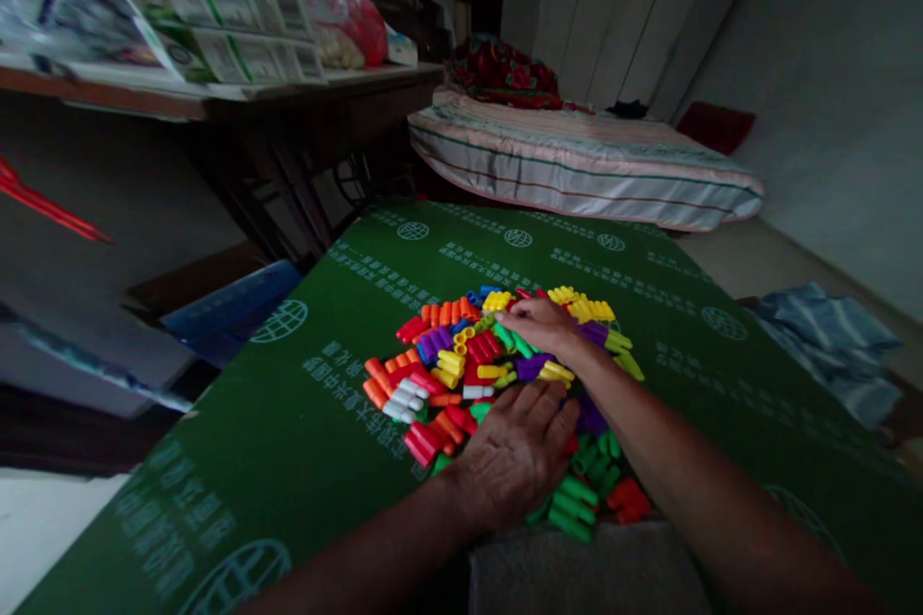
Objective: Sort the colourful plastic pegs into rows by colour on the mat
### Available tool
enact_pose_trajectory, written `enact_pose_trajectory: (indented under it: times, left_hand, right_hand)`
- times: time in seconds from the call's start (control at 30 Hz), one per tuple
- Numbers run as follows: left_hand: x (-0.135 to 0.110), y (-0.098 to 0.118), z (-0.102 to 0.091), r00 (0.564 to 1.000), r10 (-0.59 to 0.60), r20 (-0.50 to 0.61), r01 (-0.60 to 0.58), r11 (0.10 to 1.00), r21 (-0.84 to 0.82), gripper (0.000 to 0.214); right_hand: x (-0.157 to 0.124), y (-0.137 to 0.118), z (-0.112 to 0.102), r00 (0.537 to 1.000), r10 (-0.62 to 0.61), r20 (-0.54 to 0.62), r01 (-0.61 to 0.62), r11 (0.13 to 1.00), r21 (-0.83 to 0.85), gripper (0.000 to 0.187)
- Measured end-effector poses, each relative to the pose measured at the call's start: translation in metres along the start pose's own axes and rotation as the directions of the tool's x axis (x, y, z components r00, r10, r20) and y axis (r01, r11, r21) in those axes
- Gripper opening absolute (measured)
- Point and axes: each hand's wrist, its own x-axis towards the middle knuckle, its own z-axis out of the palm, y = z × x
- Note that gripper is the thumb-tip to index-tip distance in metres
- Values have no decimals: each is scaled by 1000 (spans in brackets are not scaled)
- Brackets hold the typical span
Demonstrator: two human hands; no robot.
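Observation:
A pile of plastic toy building blocks [451, 363], each like several joined bullet-shaped tubes, lies on a green board [346, 307]. The colours are red, orange, yellow, green, purple, blue and white. My left hand [515, 452] rests palm down on the near side of the pile, its fingers a little apart and bent over the blocks; the palm is hidden. Beyond it my right hand [537, 322] reaches to the far side, thumb and fingers pinched at a yellow-green block [487, 321]. Green blocks [575, 504] and a red-orange block [629, 500] lie near my left wrist.
A brown-grey box or cloth edge [577, 572] sits at the board's near side. To the left stands a table [216, 101] with cartons [231, 19] and plastic bags. A bed [577, 154] is behind the board. Blue striped cloth [829, 336] lies at the right.

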Motion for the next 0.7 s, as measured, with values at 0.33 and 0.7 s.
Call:
enact_pose_trajectory:
  times: [0.33,0.7]
  left_hand:
    - [36,-15,1,995,-101,7,100,981,-168,45]
    - [21,-119,-44,751,-636,177,646,764,2,78]
  right_hand:
    - [-98,-4,-44,957,-230,-176,250,963,98,35]
    - [-197,76,6,969,-29,-245,-32,969,-244,67]
